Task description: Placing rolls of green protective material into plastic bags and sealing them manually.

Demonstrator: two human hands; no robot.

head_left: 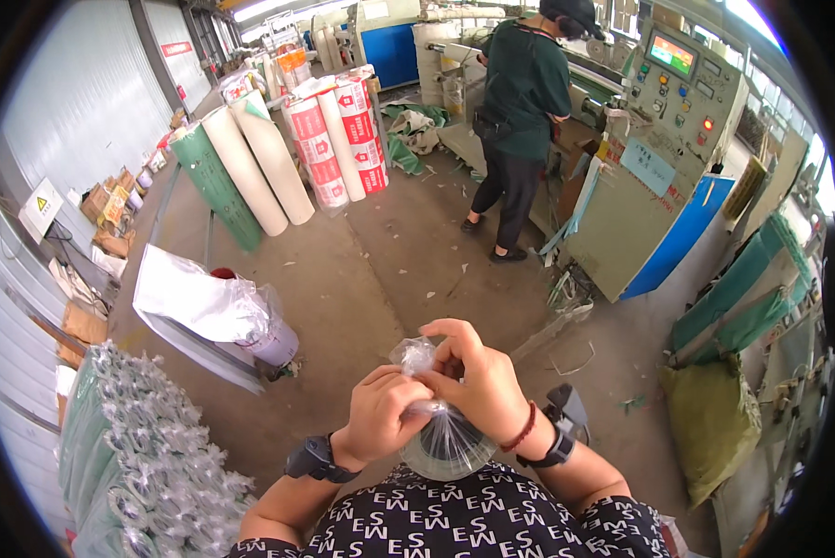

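Observation:
In front of my chest stands a roll wrapped in a clear plastic bag (448,445), its end facing up and the film gathered in tight pleats. My left hand (380,406) is closed on the gathered neck of the bag. My right hand (476,379) pinches the same neck from the other side, index finger bent and raised. A crumpled tuft of the bag's mouth sticks up between and beyond both hands. The fingertips partly cover the spot where the film is bunched, so I cannot tell whether it is knotted.
At lower left stand several bagged green rolls (147,456) with tied tops. A white sheet of bags (194,298) lies by a bucket (273,339). Tall rolls (240,167) stand farther off. A person (521,112) works near a control cabinet (664,158). An olive sack (712,428) sits right.

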